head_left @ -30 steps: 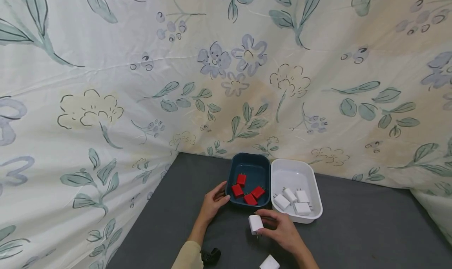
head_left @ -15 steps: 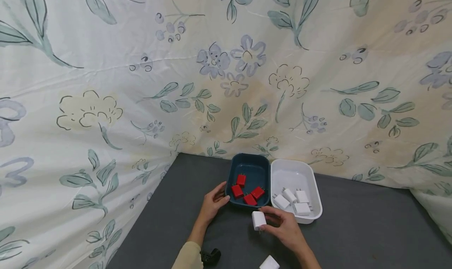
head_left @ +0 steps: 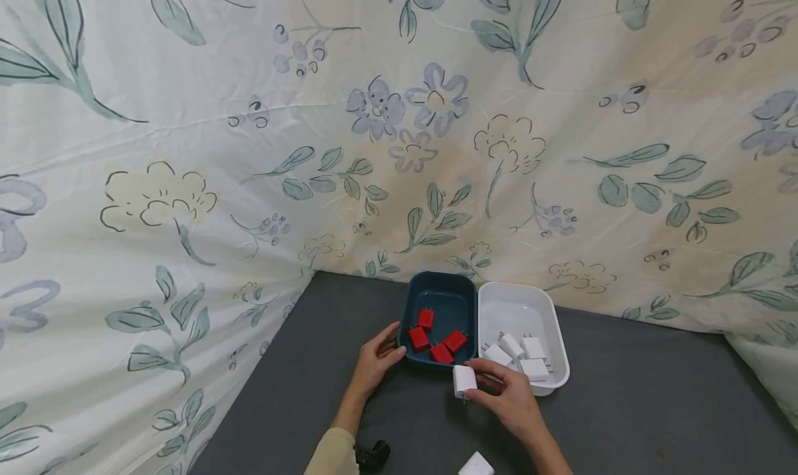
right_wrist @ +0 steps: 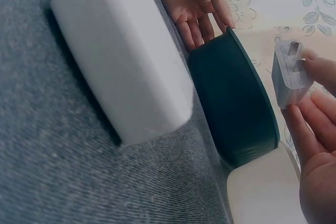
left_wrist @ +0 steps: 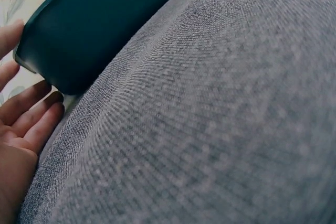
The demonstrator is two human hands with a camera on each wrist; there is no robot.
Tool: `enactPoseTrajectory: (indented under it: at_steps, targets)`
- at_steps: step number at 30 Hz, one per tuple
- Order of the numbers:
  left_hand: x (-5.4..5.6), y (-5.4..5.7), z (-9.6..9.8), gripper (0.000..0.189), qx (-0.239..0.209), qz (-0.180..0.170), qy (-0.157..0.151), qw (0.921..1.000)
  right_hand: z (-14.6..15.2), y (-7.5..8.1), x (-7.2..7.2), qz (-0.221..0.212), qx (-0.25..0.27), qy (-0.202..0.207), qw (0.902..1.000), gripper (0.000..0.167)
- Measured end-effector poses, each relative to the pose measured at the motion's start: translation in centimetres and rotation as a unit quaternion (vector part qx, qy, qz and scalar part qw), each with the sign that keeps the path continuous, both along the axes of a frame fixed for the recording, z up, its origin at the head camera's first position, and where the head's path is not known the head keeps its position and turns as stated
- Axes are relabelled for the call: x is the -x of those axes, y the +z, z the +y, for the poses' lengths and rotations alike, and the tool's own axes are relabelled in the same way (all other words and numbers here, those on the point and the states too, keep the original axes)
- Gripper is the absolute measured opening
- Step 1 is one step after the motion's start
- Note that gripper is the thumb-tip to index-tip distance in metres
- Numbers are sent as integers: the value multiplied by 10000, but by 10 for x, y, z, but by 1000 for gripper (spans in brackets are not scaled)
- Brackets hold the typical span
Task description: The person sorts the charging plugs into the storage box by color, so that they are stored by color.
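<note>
My right hand (head_left: 508,397) pinches a white charger plug (head_left: 464,381) between thumb and fingers, with its prongs pointing down in the head view. The plug is just in front of the seam between a dark blue bin (head_left: 413,288) and a white bin (head_left: 557,323). Several red charger plugs (head_left: 442,352) lie in the blue bin, and several white ones (head_left: 533,369) in the white bin. Relaxed fingers of my left hand (head_left: 372,364) rest against the blue bin's left near corner. Another white plug (head_left: 476,464) lies on the table near the front.
Side by side, the bins stand on a dark grey table (head_left: 623,392). A floral cloth (head_left: 399,149) hangs behind and to the left. Near my left sleeve (head_left: 335,451) is a black strap-like item (head_left: 373,454).
My right hand has moved slightly to the right and away from me, carrying the white plug closer to the bins. The left hand stays by the blue bin.
</note>
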State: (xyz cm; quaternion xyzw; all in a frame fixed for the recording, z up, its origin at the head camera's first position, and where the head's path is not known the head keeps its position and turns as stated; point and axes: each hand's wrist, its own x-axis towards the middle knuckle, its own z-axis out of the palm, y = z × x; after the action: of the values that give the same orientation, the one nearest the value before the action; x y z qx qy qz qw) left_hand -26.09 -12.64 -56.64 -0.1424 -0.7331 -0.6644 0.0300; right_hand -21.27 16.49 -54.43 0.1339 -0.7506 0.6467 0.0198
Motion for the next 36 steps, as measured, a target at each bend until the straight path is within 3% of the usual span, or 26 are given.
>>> enactPoseTrajectory:
  at_steps: [8,16,36]
  targets:
    - [0,0,0,60,-31,-61,10,10000,4,3,4,-72,-73,-232,9997,53]
    - [0,-1,0,59,-22,-14,27,10000,5,2,9,228,-233,-537,9980,52]
    - [0,0,1,59,68,30,141,9999,9,2,16,323,-233,-1265,9912,52]
